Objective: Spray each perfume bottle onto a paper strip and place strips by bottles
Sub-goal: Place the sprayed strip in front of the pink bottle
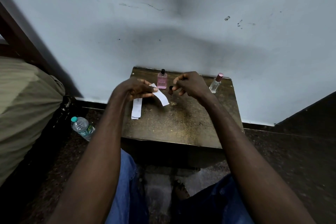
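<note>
1. Brown, pretty scuffed wooden table (pixel 181 129) was pushed up against a pale blue-grey wall (pixel 181 32), and all the task stuff was on it
2. So the left hand (pixel 135 90) had a white paper strip (pixel 161 97) pinched by one end between thumb and fingers. The rest of it slanted off to the right and down, and I couldn't tell if the free end touched the tabletop
3. Right behind that strip the pink perfume bottle (pixel 162 81) stood upright with its black cap on, at the back of the table close to the wall
4. Just right of it sat a small dark bottle (pixel 170 90), between the two hands, too small and dark to say much more
5. Over there the right hand (pixel 190 85) hovered just beside the dark one with its fingers curled in. Honestly couldn't tell if it was pinching anything or not
6. Near the back right corner stood a clear bottle (pixel 215 83) with a pink cap, well apart from the other two and looking tilted in this view
7. A stack of spare strips (pixel 136 109) lay flat on the left side of the table, top end tucked under the left hand
8. Off the table, a plastic water bottle (pixel 82 127) with a teal cap lay on the dark floor to the left, with olive fabric (pixel 27 105) further left, and blue jeans (pixel 125 187) plus a bare foot (pixel 180 191) down below
</note>
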